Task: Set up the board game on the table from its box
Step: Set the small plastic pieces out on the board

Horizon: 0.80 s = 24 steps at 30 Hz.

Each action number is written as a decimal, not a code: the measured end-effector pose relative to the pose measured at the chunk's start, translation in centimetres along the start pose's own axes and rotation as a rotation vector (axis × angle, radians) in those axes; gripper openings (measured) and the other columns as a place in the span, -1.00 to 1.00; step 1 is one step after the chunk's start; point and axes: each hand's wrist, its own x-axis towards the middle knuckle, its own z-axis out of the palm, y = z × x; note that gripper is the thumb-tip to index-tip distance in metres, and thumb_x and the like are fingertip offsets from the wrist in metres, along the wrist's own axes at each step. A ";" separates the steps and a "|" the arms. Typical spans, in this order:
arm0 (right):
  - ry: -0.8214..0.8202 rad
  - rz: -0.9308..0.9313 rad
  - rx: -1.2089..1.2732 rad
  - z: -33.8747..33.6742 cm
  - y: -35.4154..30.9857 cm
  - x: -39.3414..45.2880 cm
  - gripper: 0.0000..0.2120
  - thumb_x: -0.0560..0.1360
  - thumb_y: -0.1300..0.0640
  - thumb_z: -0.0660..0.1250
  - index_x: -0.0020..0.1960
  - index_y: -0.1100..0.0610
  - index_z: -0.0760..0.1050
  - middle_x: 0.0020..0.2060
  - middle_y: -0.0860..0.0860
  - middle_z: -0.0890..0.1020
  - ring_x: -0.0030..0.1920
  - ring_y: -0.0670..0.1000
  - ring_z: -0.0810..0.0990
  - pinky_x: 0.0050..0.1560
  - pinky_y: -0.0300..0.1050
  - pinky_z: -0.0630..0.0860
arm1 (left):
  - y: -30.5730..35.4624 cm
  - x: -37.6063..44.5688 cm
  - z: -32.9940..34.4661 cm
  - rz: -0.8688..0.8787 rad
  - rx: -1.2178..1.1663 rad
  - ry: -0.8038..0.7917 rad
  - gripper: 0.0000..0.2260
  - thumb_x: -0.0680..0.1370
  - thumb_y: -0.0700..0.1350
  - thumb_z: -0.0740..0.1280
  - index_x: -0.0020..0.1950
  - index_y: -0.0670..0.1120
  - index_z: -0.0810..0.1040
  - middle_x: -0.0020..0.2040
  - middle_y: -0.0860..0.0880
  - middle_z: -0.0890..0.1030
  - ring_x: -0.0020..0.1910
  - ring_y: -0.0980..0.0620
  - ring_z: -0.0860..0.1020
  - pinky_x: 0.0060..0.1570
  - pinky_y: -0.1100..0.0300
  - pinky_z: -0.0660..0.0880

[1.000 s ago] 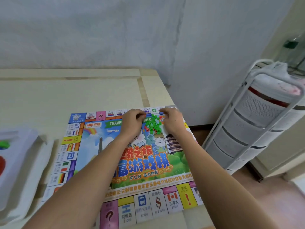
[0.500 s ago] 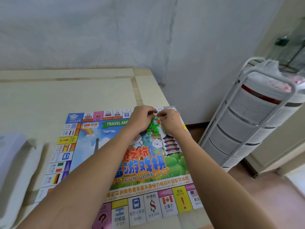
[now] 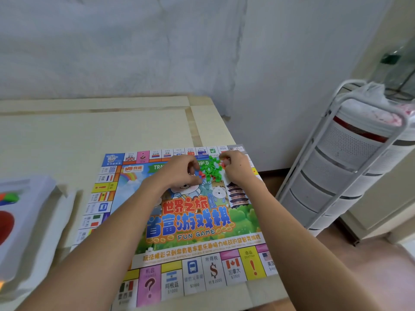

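Observation:
The colourful game board [image 3: 193, 223] lies flat on the pale table [image 3: 89, 135]. A small pile of green and red plastic house pieces [image 3: 211, 170] sits on the board's far right part. My left hand [image 3: 180, 173] is at the pile's left edge, fingers curled and pinching at red pieces. My right hand [image 3: 237, 168] is at the pile's right edge, fingertips closed on red pieces. The white game box [image 3: 27, 234] lies open at the left, with red and green contents partly out of view.
A white tiered storage cart [image 3: 343, 173] stands on the floor just right of the table. The table's right edge runs close to the board's right side. A grey wall [image 3: 157, 52] is behind the table.
Both hands stayed at the pile. They drew together half a second ago and have now parted a little, each picking at red pieces on its own side.

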 end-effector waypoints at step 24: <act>0.136 -0.023 0.022 0.7 0.7 -1.2 -0.72 0.54 0.34 0.27 0.21 0.20 0.59 0.13 0.15 0.58 0.15 0.10 0.51 0.00 -0.31 0.26 | 3.9 4.2 1.7 0.177 0.087 0.303 -0.92 0.52 -0.20 0.42 -0.03 -0.16 0.68 -0.09 -0.09 0.63 -0.12 0.00 0.55 -0.05 0.14 0.48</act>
